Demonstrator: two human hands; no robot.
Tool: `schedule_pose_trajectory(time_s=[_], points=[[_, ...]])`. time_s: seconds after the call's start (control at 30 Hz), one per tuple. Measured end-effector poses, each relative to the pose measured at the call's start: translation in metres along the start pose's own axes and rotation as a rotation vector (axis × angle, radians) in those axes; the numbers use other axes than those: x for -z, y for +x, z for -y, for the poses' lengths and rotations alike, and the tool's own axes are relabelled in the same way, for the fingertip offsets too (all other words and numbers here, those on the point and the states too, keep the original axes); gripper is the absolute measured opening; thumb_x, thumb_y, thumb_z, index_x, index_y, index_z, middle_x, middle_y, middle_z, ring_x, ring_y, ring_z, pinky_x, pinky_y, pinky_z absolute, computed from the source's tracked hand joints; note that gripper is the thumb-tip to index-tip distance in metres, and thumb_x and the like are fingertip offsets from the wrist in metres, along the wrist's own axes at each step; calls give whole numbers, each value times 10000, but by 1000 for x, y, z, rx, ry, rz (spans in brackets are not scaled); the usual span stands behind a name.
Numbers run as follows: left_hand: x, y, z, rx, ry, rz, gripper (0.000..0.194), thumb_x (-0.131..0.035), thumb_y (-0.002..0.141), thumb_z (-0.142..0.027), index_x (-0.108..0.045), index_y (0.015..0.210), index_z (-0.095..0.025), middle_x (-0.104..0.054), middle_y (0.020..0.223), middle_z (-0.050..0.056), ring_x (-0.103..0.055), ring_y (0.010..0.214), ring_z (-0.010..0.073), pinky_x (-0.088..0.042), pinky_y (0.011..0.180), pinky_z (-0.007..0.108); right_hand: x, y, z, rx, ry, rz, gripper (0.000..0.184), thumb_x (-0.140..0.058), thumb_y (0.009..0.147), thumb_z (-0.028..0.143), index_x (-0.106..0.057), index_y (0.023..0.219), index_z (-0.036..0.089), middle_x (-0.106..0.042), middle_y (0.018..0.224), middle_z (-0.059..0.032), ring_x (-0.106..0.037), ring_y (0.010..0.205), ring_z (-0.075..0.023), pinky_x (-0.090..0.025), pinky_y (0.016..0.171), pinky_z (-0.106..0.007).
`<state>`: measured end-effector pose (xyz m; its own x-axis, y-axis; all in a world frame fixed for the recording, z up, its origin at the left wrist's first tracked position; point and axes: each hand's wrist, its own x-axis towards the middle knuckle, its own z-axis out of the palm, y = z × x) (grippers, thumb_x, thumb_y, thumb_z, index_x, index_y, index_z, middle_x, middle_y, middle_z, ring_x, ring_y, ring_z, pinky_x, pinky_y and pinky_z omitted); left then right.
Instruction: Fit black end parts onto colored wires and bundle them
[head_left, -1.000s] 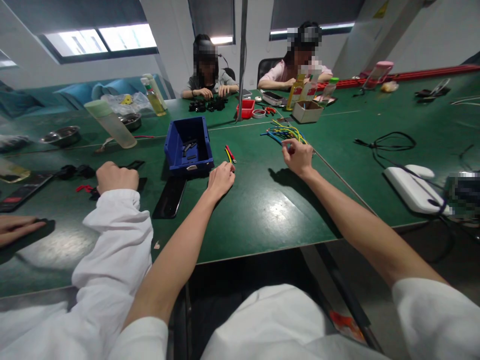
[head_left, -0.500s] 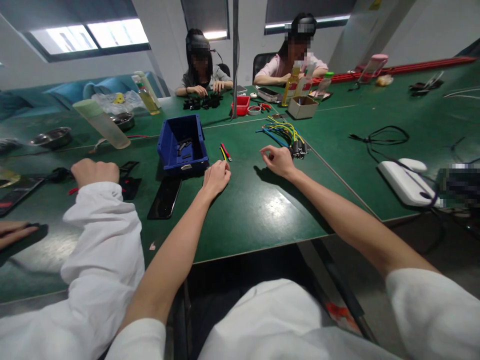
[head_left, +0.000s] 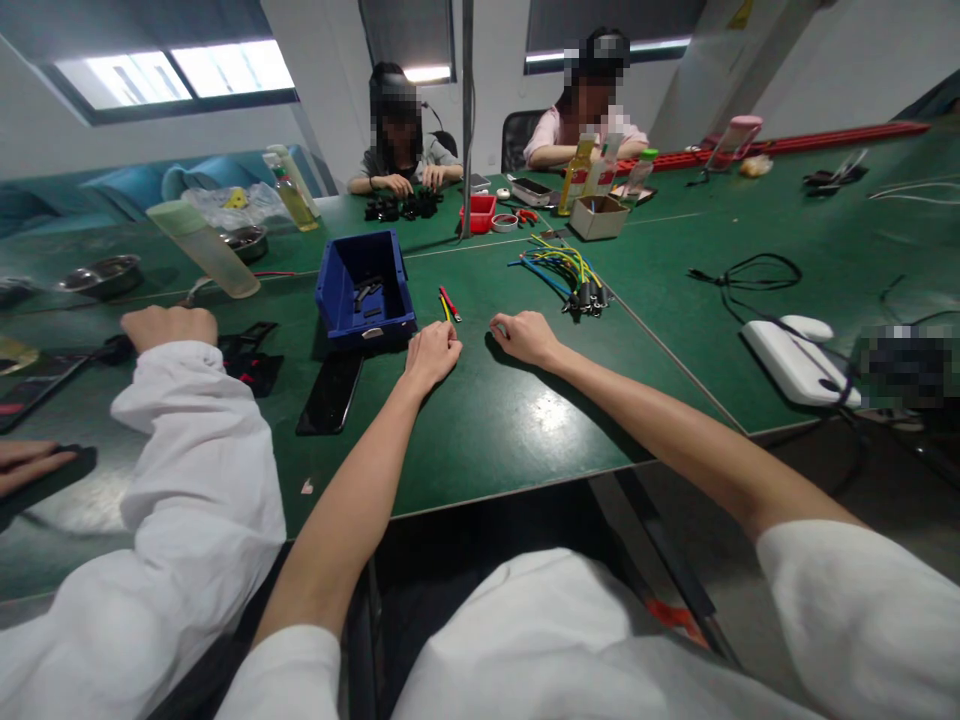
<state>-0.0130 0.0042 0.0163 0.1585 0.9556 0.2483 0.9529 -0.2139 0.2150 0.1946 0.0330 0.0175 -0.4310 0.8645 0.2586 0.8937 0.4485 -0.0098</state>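
Note:
My left hand (head_left: 433,352) rests on the green table (head_left: 480,450) with its fingers curled under; what they hold, if anything, is hidden. Just beyond its fingertips lie short red and yellow wires (head_left: 448,304) with a metal terminal at one end. Facing it across a small gap, my right hand (head_left: 523,336) is low over the table, fingers curled in and nothing visible in them. Behind the right hand lies a bundle of blue and yellow-green wires (head_left: 559,265) with black sleeves and metal ring ends (head_left: 587,300). A blue bin (head_left: 365,285) holding small black pieces stands beyond my left hand.
A black phone (head_left: 330,395) lies left of my left forearm. At the left, a co-worker's fist (head_left: 171,327) rests by black parts (head_left: 255,360). A metal pole (head_left: 466,120) rises beyond. White device (head_left: 799,365) and cables lie right. Two people sit opposite.
My right hand has moved left and slightly nearer, away from the wire bundle, and its fingers have curled in. My left hand stays in place. The co-worker's fist has shifted left.

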Motion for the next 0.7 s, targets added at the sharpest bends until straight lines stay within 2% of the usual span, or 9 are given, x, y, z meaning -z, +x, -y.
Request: schedule_pose_trajectory(time_s=[0.23, 0.4, 0.7], points=[[4, -1, -2, 3, -10, 17, 198, -448, 878, -218, -632, 949, -233, -660, 1009, 66, -639, 918, 210, -484, 786, 312, 5, 8, 14, -41, -15, 13, 418, -339, 963, 358, -691, 1131, 206, -746, 911, -120, -688, 829, -256, -381, 686, -299], [4, -2, -2, -6, 2, 13, 211, -437, 883, -211, -635, 953, -225, -653, 1015, 66, -639, 923, 210, -487, 785, 307, 6, 8, 15, -102, -24, 6, 409, -356, 953, 352, -680, 1156, 207, -746, 952, -136, -691, 856, -270, -388, 687, -307], [3, -2, -2, -10, 10, 8, 189, -436, 890, -220, -616, 948, -232, -657, 1008, 52, -639, 924, 203, -476, 765, 297, 10, 8, 16, -120, -36, 31, 406, -357, 948, 363, -692, 1115, 205, -743, 964, -142, -694, 868, -289, -397, 672, -319]])
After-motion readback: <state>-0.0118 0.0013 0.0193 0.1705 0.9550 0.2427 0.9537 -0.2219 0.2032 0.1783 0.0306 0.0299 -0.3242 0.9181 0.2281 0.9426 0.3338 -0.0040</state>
